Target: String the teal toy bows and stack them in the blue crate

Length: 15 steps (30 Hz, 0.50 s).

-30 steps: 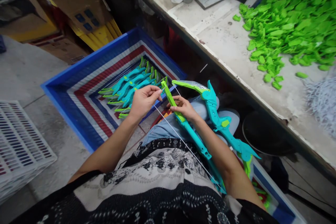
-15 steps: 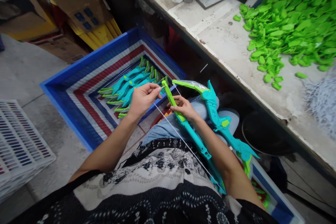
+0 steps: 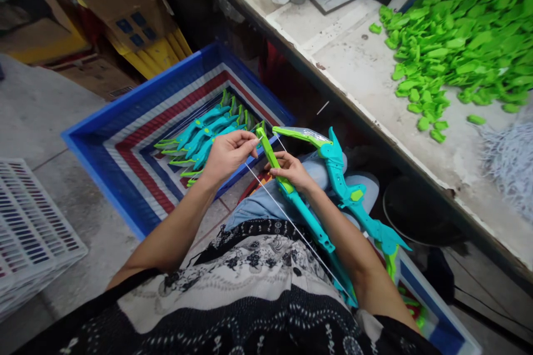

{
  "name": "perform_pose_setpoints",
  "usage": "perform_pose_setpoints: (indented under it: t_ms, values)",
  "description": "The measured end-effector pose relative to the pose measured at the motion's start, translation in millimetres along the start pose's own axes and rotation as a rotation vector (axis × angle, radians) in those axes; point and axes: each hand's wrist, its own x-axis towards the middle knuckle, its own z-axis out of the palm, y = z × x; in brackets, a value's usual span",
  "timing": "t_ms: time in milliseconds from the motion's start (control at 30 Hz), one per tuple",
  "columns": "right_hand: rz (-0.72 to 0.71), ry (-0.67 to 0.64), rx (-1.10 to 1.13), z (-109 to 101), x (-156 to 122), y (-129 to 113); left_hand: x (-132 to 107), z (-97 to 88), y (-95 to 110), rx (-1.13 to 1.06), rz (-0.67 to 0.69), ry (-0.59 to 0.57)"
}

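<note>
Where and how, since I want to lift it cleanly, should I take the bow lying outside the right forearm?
I'd probably take the turquoise middle of the bow, from above, on the side nearer the table. That stretch lies exposed near mid-length, while a white string leaves its green tip on the side toward the right hand.

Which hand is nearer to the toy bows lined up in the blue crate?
Left. The left hand partly overlaps the toy bows in view; the right hand is farther right, holding a separate bow.
</note>
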Motion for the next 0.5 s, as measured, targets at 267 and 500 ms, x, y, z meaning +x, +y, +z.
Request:
perform_pose_setpoints:
  t_ms: [267, 500]
  values:
    - [-0.024, 0.005, -0.023, 2, 1, 6, 9, 4.4, 0, -0.182, -0.061, -0.055]
    - [-0.356, 0.170, -0.491, 8, -1, -10, 17, 3.3, 2, -0.272, -0.166, -0.160]
